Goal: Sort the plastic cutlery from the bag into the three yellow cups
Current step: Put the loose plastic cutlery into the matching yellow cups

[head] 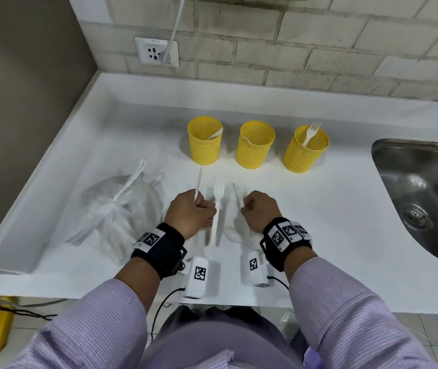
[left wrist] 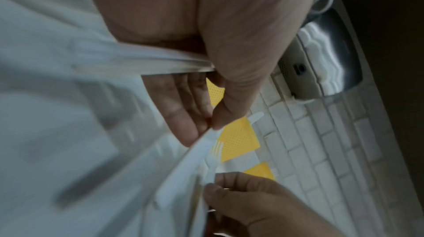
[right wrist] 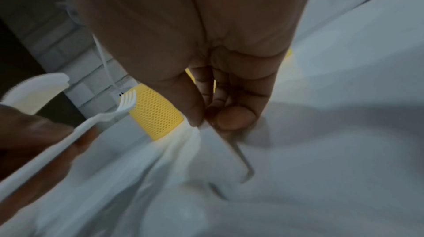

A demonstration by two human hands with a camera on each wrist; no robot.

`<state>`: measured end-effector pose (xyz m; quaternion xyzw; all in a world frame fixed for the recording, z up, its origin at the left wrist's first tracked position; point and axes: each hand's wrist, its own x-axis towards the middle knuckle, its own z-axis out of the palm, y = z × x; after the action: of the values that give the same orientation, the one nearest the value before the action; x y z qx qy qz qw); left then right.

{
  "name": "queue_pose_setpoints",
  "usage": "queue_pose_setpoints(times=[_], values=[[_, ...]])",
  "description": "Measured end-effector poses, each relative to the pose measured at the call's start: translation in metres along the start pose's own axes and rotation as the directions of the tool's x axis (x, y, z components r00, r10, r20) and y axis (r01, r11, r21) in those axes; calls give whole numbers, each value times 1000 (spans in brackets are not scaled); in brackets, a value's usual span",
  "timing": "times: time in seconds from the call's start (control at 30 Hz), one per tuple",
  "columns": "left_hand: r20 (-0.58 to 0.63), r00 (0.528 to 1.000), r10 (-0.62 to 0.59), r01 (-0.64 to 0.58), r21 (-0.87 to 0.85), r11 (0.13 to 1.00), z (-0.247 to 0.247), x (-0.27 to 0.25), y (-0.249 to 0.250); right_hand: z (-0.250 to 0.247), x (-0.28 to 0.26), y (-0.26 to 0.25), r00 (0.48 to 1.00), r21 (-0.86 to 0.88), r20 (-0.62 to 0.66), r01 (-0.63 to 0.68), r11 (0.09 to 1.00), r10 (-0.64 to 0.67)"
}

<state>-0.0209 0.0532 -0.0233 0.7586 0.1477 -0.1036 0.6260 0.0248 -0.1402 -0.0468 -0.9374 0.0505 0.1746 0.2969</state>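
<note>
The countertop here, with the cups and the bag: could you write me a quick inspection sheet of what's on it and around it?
Surface: white countertop, looks clean.
Job's things: three yellow cups in a row, right one holds a fork; plastic bag at left.
Clutter: a white utensil lying between the hands.
Hands: left hand grips a knife and a second fork; right hand pinches a white piece, kind unclear.
Cables: black wires below the wristbands; white cord at the wall socket.
Surroundings: brick wall, steel sink at right.
</note>
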Motion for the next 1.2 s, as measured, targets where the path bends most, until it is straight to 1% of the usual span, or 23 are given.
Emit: queue_pose_setpoints(times=[0.07, 0.1, 0.2, 0.33, 0.43, 0.57, 0.63, 0.73, 0.83, 0.87, 0.93, 1.0, 1.03, 1.1, 1.17, 1.2], values=[[37, 999, -13, 18, -138, 990, 2, -2, 6, 2, -6, -4, 1000, 131, -11, 15, 991, -14], [46, 999, -15, 23, -180, 983, 3, -2, 10, 4, -10, -6, 1000, 201, -14, 27, 979, -24], [47, 999, -23, 33, -235, 971, 5, -1, 14, 6, -23, -15, 998, 364, -36, 67, 929, -58], [43, 999, -24, 35, -261, 965, 7, 1, 13, 6, -35, -21, 995, 454, -71, 99, 886, -75], [46, 999, -21, 32, -262, 965, 10, 2, 11, 7, -39, -22, 994, 510, -62, 111, 853, -92], [35, 999, -12, 20, -253, 967, 11, 3, 9, 9, -42, -22, 991, 521, -73, 131, 844, -109], [59, 998, 0, 16, -258, 966, 11, 4, 8, 7, -44, -22, 989, 502, -93, 148, 852, -117], [81, 996, 20, -1, -236, 972, 9, 3, 7, 3, -50, -24, 983, 430, -118, 177, 885, -139], [80, 996, 31, -12, -235, 972, 7, 1, 9, -4, -56, -23, 973, 356, -115, 230, 906, -201], [82, 996, 34, -13, -233, 972, 7, 1, 10, -6, -58, -21, 962, 301, -117, 270, 915, -246], [80, 996, 32, -13, -236, 972, 9, 0, 11, -7, -60, -20, 930, 122, -103, 364, 923, -353], [79, 996, 31, -11, -236, 972, 11, -1, 12, -6, -63, -19, 900, -45, -27, 435, 900, -436], [76, 997, 34, -16, -231, 973, 13, -1, 13, -7, -65, -20, 899, -83, -2, 437, 896, -438], [49, 998, 41, -30, -222, 975, 13, -1, 14, -9, -66, -20, 904, -100, -12, 425, 900, -428], [23, 999, 42, -36, -230, 973, 12, 0, 15, -12, -65, -13, 925, -117, -17, 376, 919, -380], [9, 999, 42, -38, -234, 971, 10, 0, 15, -15, -65, -9, 939, -140, 11, 341, 929, -343]])
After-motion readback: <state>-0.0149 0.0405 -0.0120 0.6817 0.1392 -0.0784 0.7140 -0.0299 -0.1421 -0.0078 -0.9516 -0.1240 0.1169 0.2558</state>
